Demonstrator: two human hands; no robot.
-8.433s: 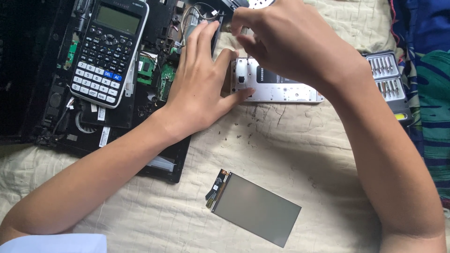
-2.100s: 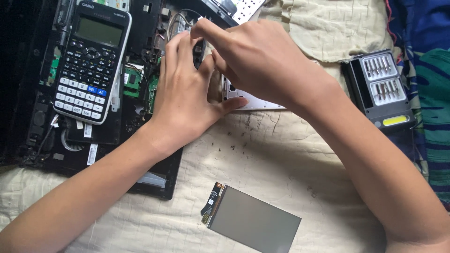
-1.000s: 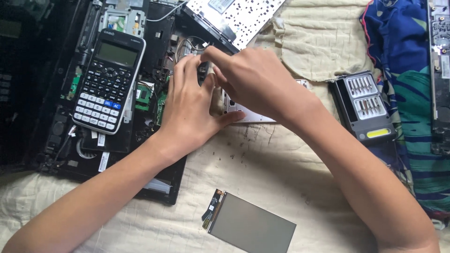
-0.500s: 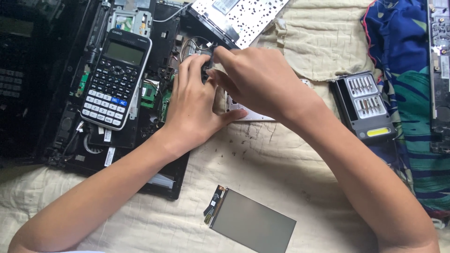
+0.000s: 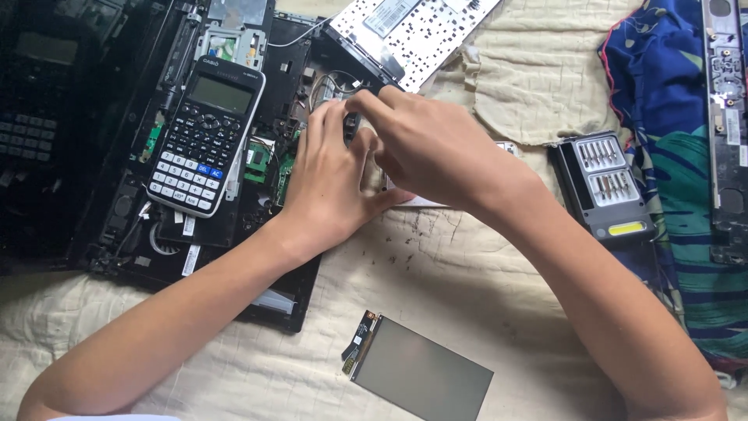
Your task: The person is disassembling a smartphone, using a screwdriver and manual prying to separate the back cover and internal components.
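The small dark part (image 5: 352,127) pinched between left hand (image 5: 331,183) and right hand (image 5: 432,148) could slip into the opened black laptop chassis (image 5: 234,156) just beneath them.

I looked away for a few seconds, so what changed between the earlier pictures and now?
Both hands, left hand and right hand, stay pressed together over the small dark part; the grip looks unchanged. The silver plate is now mostly hidden. Calculator, flat panel and bit case lie as before.

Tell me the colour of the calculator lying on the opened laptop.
Black calculator, with white keys; clearest in the head view.
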